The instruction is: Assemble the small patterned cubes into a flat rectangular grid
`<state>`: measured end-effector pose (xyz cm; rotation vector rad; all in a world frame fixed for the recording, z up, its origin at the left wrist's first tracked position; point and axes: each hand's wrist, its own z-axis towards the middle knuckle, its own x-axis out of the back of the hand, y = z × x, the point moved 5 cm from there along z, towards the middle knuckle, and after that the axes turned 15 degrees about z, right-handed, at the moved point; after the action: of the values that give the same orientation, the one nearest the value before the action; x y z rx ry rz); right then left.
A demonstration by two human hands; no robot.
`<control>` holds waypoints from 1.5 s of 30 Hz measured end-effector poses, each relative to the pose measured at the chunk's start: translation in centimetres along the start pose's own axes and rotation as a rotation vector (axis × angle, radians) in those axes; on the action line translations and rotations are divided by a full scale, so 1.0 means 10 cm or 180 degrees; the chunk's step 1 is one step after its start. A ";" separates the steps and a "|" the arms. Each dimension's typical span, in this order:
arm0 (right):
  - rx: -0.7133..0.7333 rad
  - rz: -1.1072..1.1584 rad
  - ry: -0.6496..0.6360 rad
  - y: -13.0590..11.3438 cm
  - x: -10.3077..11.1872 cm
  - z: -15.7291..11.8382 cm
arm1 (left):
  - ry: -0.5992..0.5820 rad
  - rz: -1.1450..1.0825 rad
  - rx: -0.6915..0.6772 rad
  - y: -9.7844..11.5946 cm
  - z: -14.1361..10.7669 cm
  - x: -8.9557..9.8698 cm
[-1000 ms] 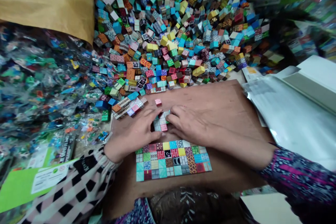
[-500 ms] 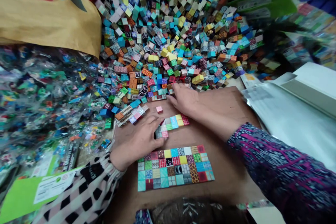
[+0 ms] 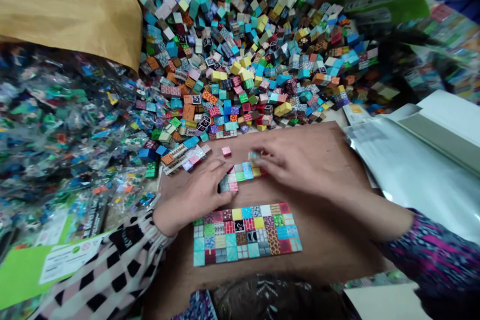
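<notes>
Brown board (image 3: 318, 150) beneath 2 hands; left hand (image 3: 193, 192) touches cubes (image 3: 240, 176).

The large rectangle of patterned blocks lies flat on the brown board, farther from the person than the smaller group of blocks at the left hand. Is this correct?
Not quite: the head view shows the large rectangle of patterned blocks nearer to the person than the smaller group of blocks at the left hand. It does lie flat on the brown board.
</notes>
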<state>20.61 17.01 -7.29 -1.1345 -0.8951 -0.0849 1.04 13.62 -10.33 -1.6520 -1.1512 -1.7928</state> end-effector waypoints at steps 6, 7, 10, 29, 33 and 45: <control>0.0475 -0.0147 -0.0609 -0.16 -0.37 -0.26 | -0.0039 -0.0098 0.0038 0.02 0.03 0.04; 0.0491 -0.0263 -0.0564 -0.14 -0.41 -0.25 | -0.0043 -0.0109 0.0037 0.02 0.03 0.04; 0.0590 -0.0548 -0.0519 -0.10 -0.49 -0.21 | -0.0036 -0.0153 0.0023 0.02 0.01 0.04; 0.0089 0.0126 -0.0251 0.09 -0.40 0.49 | -0.0055 0.0184 0.0244 0.08 0.06 0.03; -0.0146 0.0153 -0.0454 0.26 -0.56 0.74 | -0.0206 0.0275 0.0312 0.14 0.11 0.05; -0.0469 -0.0372 -0.0422 0.36 -0.24 0.55 | -0.0265 0.0321 0.0316 0.13 0.10 0.08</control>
<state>17.62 22.20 -10.89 -1.2346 -1.0873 -0.1756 2.54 13.88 -9.29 -1.7089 -1.1517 -1.5932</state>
